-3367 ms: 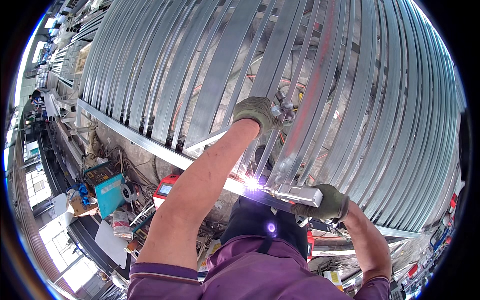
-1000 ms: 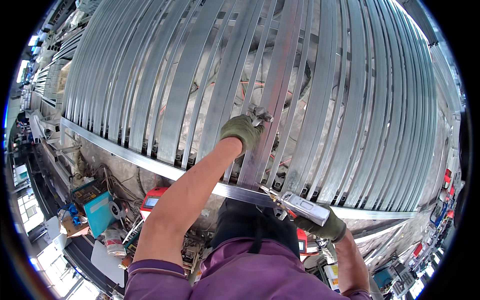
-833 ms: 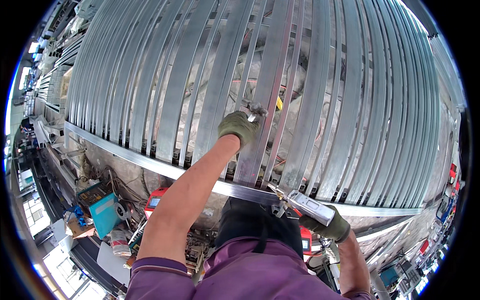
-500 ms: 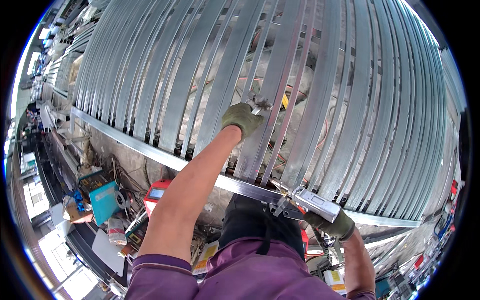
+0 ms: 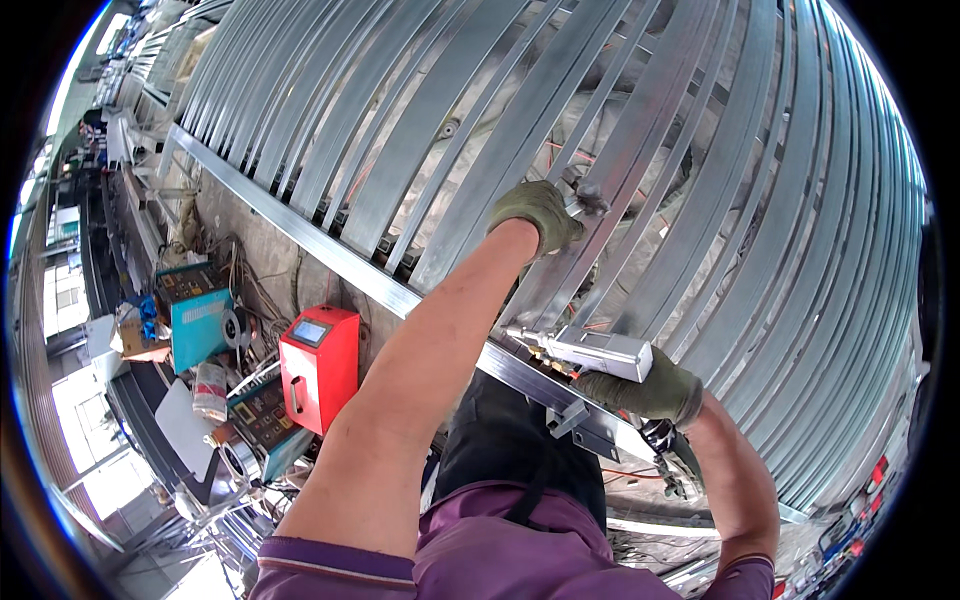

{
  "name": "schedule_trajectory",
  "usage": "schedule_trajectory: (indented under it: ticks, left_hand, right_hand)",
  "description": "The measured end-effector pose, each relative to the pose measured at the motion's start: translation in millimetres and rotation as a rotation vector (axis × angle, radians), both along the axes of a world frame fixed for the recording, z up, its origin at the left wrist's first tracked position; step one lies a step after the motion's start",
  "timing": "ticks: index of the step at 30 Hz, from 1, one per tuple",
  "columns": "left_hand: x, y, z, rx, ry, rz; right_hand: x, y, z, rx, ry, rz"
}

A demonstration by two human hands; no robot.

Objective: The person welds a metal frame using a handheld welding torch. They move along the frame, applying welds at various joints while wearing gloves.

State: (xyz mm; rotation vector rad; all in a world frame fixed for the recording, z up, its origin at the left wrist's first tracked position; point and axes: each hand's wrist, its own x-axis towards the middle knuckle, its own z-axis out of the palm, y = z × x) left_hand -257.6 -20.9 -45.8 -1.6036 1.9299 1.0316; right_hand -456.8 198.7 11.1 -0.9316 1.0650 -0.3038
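My left hand (image 5: 535,218), in an olive work glove, is closed round a grey metal tool (image 5: 590,198) and rests over a wide steel bar (image 5: 640,125). The tool's kind is unclear, as the fingers hide its grip. In my right hand (image 5: 660,392), gloved alike, is a silver boxy welding gun (image 5: 610,352). Its nozzle points left, close to where the wide bar's near end meets the long cross rail (image 5: 505,368). A small angled metal bracket (image 5: 572,418) sits at the near side of that rail.
Many parallel steel bars (image 5: 440,130) span the frame, with gaps showing the floor and cables below. To the left stand a red machine with a screen (image 5: 325,372), a teal machine (image 5: 198,325), wire spools (image 5: 236,328) and tangled cables.
The view has turned, bringing the red machine fully into sight. My right hand has shifted the welding gun left along the rail. My left hand still grips the metal tool over the bar.
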Motion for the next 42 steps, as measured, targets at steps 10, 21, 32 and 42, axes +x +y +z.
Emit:
schedule_trajectory:
  ticks: [10,21,32,42]
  left_hand:
    - [-1,-5,2,0.084,-0.018,-0.074]
    - [1,-5,2,0.072,-0.012,-0.050]
    - [-4,-9,18,0.132,-0.069,-0.097]
    - [-3,-9,8,0.098,-0.072,-0.108]
  right_hand:
    - [4,-1,-26,-0.006,-0.089,0.053]
    - [3,-6,-20,-0.046,-0.089,0.083]
    - [3,-8,-14,-0.001,-0.038,0.107]
    - [1,-8,-10,0.035,-0.035,0.115]
